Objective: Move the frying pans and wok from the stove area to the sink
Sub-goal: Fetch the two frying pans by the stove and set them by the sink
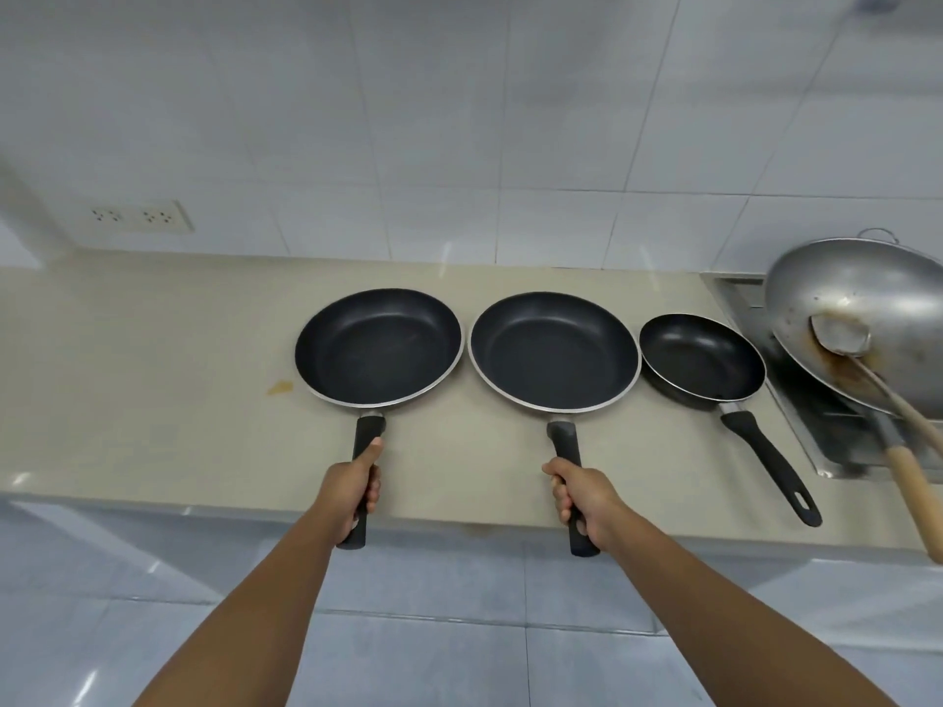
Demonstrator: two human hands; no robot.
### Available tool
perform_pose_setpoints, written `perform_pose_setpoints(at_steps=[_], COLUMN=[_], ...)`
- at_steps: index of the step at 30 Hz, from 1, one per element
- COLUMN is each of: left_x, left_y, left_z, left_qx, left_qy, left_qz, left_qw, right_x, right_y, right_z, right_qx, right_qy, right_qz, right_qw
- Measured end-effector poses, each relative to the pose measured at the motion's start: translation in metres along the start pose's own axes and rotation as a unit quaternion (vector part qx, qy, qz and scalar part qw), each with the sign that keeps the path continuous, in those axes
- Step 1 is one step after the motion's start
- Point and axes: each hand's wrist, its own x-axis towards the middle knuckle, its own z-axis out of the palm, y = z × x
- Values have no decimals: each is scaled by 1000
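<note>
A: Head view, near edge first: grey tiled floor (459, 655), then both forearms reaching over the counter's front edge.

B: Grips?

A: Left hand (352, 494) was wrapped tight around the handle of the left frying pan (377, 347), thumb along the top. Right hand (581, 497) was clamped on the handle of the middle frying pan (553, 349). Both pans sat on the beige counter (153, 349), rims nearly touching.

B: Rest?

A: Small frying pan (701, 357) just right of those, untouched. Wok (862, 313) tilted on the stove (816, 415) at far right, ladle (842, 334) inside. Small yellow stain (280, 386) on the counter. White tiled wall (459, 119) behind, outlet (138, 215) at left.
</note>
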Motion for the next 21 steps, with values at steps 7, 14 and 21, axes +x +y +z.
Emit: perform_pose_setpoints(at_steps=[7,14,21], left_x=[1,6,12], left_y=[-2,-1,6], left_z=[-3,-5,-15], left_qx=[266,301,303], left_qy=[122,136,128], left_qz=[147,199,206], left_qw=[945,923,922], right_x=[0,0,0], right_y=[-1,4,1], right_z=[1,18,23], right_qx=[-128,-311,-303], right_qy=[66,157,156], right_qz=[-115,-201,-198], right_qw=[983,916,919])
